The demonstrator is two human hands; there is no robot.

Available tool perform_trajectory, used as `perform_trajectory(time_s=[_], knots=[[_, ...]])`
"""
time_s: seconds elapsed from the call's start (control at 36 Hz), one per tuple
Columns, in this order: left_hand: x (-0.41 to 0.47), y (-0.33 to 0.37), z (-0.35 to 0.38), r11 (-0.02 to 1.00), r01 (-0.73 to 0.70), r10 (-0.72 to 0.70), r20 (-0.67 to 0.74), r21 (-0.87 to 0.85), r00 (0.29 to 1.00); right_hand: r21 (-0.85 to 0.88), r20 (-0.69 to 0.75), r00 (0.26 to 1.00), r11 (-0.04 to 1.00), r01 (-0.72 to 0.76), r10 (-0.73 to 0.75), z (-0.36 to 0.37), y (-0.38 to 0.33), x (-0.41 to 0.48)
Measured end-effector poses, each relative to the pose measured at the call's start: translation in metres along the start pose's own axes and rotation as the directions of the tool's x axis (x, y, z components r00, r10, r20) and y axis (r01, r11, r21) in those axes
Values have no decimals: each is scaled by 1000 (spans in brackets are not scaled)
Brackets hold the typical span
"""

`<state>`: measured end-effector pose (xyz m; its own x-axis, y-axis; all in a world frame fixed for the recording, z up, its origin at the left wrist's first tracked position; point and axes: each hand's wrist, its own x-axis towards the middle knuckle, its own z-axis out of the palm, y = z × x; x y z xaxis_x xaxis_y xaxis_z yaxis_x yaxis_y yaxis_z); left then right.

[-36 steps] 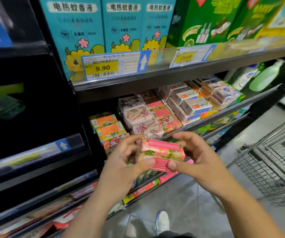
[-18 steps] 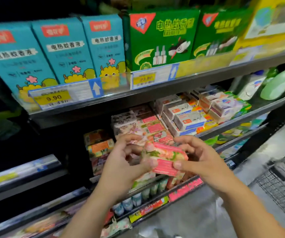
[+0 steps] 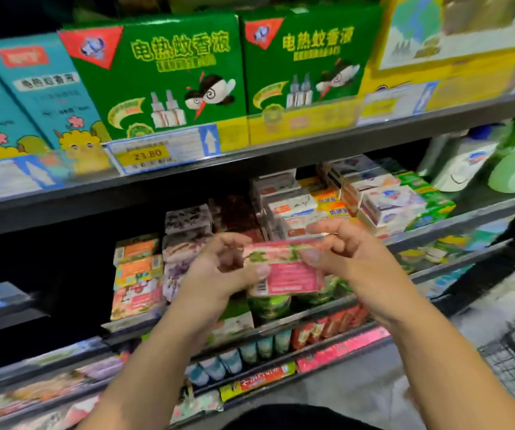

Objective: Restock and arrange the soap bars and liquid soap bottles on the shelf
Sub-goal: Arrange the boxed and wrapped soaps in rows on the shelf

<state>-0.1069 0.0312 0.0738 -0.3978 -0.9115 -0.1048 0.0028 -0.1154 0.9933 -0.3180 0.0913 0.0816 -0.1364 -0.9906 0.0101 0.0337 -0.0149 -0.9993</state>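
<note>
Soap bar [image 3: 282, 270] being gripped by left hand [image 3: 219, 274] + right hand [image 3: 354, 252] fingers [image 3: 257, 270] | not being shelved yet | shelf [image 3: 467, 217] mostly filled tbh

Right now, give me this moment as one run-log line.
left hand: grips pink soap bar | right hand: pinches same bar | bar: held before soap shelf, not yet placed

A shop: stocked shelves [image 3: 281, 156] edged with price tags [image 3: 160, 152]

Pink floral soap bar [image 3: 284, 268] held level before shelf [image 3: 455, 218].
</note>
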Motion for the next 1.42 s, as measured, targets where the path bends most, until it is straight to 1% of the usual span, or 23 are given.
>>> perform_trajectory(time_s=[0.08,0.17,0.22,0.28,0.39,0.5,0.56,0.67,0.75,0.78,0.86,0.89,0.92,1.0,1.06,1.11,1.14,1.19,1.25,1.28,1.31,1.36,1.42], knots=[[6,-1,11,975,210,-210,3,-68,978,-47,21,986,985,-164,165,-4,10,4],[4,-8,21,894,430,-432,11,-126,902,-146,40,950,943,-300,309,-7,32,7],[4,-16,23,868,470,-477,-5,-162,879,-133,91,913,913,-386,399,-9,39,8],[1,-22,24,869,465,-476,-27,-170,879,-150,112,910,912,-382,399,-13,42,10],[-8,-26,22,935,341,-349,-77,-101,934,-218,236,897,920,-325,373,-19,37,16],[-20,-17,15,989,134,-125,-127,59,984,-153,292,894,939,-307,340,-11,29,28],[-24,-12,7,985,23,-1,-128,173,992,-135,326,882,940,-314,341,-4,26,35],[-23,-11,-20,932,-129,169,-91,339,981,-47,366,870,940,-337,330,7,15,50],[-23,-5,-32,814,-252,315,-33,524,949,-136,460,849,965,-222,260,16,15,61],[-21,-2,-38,747,-302,378,-4,593,926,-139,495,838,973,-187,231,20,13,64],[-15,2,-59,425,-513,615,178,746,768,-128,556,815,985,-113,165,30,6,75],[-14,0,-68,356,-541,654,211,762,726,-151,578,803,986,-74,149,35,4,80],[-13,-1,-76,332,-541,674,207,773,710,-176,601,787,984,-37,137,39,3,84],[-16,-9,-96,355,-470,672,129,808,729,-250,584,794,968,-21,169,59,0,93],[-17,-16,-108,343,-440,655,124,830,745,-295,565,805,955,-8,181,72,1,97],[-18,-22,-120,318,-412,656,115,854,746,-425,532,829,901,86,171,86,0,97],[-17,-26,-126,343,-375,647,72,861,759,-468,512,846,874,128,150,93,1,98],[-13,-37,-136,489,-231,557,-98,841,825,-527,447,889,832,171,101,108,0,99],[-4,-48,-146,592,-28,379,-248,806,892,-613,397,917,753,239,32,122,2,103],[1,-52,-151,589,67,293,-290,805,911,-663,378,926,696,276,-7,130,0,104],[5,-57,-156,546,152,216,-314,824,924,-684,381,923,654,321,-55,135,3,107],[10,-64,-165,370,272,59,-314,888,947,-723,360,928,599,344,-98,145,6,115],[12,-72,-173,197,273,-28,-273,942,962,-778,307,950,561,281,-50,157,7,124]])
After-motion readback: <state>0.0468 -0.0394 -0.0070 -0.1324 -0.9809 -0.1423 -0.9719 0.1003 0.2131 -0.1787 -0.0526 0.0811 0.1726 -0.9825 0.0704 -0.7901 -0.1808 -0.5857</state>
